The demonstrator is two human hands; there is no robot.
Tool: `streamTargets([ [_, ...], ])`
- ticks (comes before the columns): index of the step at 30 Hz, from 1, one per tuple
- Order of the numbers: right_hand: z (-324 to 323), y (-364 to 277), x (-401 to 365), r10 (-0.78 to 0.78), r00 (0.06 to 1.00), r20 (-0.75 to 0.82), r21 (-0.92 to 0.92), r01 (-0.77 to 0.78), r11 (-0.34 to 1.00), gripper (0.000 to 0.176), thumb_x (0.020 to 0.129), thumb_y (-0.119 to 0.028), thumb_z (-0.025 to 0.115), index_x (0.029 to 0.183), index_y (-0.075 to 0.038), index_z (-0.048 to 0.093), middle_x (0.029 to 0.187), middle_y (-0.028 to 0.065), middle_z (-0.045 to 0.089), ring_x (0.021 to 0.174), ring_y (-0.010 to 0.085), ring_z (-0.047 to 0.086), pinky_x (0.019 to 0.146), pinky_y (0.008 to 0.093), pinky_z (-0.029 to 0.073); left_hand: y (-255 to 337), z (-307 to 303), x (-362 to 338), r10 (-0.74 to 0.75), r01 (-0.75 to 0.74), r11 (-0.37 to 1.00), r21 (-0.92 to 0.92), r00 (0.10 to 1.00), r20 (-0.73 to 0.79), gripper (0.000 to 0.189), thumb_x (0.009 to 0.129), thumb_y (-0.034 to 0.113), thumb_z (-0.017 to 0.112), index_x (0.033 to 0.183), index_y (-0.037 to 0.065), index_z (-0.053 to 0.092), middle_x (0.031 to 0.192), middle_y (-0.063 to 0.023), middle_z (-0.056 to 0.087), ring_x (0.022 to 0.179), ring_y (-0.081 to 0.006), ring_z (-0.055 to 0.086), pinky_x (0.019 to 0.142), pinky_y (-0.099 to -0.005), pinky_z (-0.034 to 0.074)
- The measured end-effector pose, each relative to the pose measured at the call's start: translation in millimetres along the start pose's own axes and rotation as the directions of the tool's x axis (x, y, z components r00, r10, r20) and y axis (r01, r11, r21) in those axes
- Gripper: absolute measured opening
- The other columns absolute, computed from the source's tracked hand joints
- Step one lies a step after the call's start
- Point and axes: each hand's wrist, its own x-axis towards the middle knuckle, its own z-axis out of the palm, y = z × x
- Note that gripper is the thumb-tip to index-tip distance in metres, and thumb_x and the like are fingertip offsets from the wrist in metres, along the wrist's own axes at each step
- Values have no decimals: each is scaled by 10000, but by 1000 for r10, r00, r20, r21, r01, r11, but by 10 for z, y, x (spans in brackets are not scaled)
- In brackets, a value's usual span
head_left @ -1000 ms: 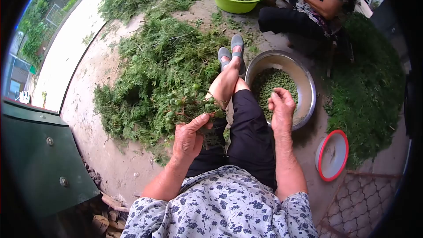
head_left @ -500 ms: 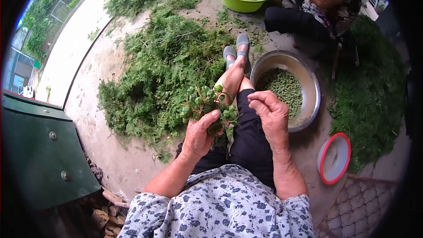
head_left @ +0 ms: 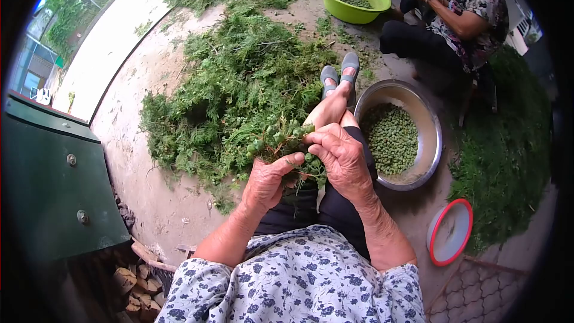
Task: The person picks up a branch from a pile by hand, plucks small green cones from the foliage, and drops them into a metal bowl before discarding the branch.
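A sprig with green cones [head_left: 276,141] is held above my lap, its stems gripped by my left hand [head_left: 269,182], whose thumb presses over them. At the right side of the same sprig, my right hand [head_left: 339,158] has thumb and forefinger pinched together against the cones; what lies between those fingertips is too small to make out. Just right of my legs stands a steel basin [head_left: 431,137] holding many small green cones [head_left: 393,137].
Cut green branches [head_left: 239,84] lie heaped beyond my left hand, and more greenery [head_left: 502,155] lies at right. A lime basin [head_left: 353,14] stands at the top beside a seated person [head_left: 460,24]. A red-rimmed bowl [head_left: 449,232] is at lower right.
My right hand has moved left from beside the steel basin to the sprig. The view has shifted, so the surroundings appear slightly lower and mostly farther right.
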Motion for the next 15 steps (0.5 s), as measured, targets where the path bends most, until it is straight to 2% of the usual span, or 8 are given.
streamTargets([
  [3,87,-41,57,86,994,70,43,-89,995,99,816,-67,589,897,-11,578,815,115,578,772,267,584,694,319,455,66,-116,-45,21,-20,1000,4,999,-44,287,756,83,684,1024,59,586,802,12,596,621,-74,552,444,-186,388],
  [5,181,-1,60,74,993,87,48,-79,996,113,834,-102,583,895,-10,558,810,123,572,749,256,581,687,320,453,74,-192,-62,14,-13,1000,17,998,-54,283,752,86,691,1016,61,592,794,17,595,594,-66,538,429,-183,371],
  [8,339,87,37,122,989,89,108,-132,985,126,859,-146,577,904,-29,566,809,74,576,740,188,564,661,302,444,56,-261,-49,77,-77,997,9,997,-8,260,751,103,697,991,66,605,777,32,593,562,-40,501,409,-172,335],
  [9,446,134,5,346,931,118,483,-358,799,133,874,-172,567,903,-42,570,814,39,570,747,154,551,643,291,436,62,-254,-48,79,-79,997,7,996,-27,256,751,112,700,985,69,608,769,37,591,552,-32,488,405,-168,327],
  [10,517,152,-16,520,822,232,758,-488,434,143,889,-197,557,902,-56,573,819,3,564,754,121,537,624,280,427,67,-254,-49,81,-81,997,5,996,-46,252,750,120,702,979,73,611,762,43,590,541,-23,474,402,-163,318],
  [13,595,128,-13,594,766,247,745,-542,388,165,899,-240,549,907,-78,576,840,-46,539,762,76,500,605,269,412,58,-338,-18,57,-60,998,-26,993,-108,248,750,132,703,974,75,613,750,49,587,541,-16,468,399,-160,310],
  [14,677,176,0,526,844,108,712,-435,551,175,893,-234,557,886,-60,571,779,-36,532,703,69,480,588,263,408,63,-337,-31,60,-65,997,-42,990,-125,230,746,135,707,949,78,616,744,49,587,534,-22,462,393,-164,304],
  [15,677,214,11,525,844,113,710,-438,551,175,893,-234,557,886,-60,571,779,-36,532,703,69,480,588,263,408,71,-345,-62,61,-67,997,-45,990,-128,230,746,135,707,949,78,616,744,49,587,534,-22,462,393,-164,304],
])
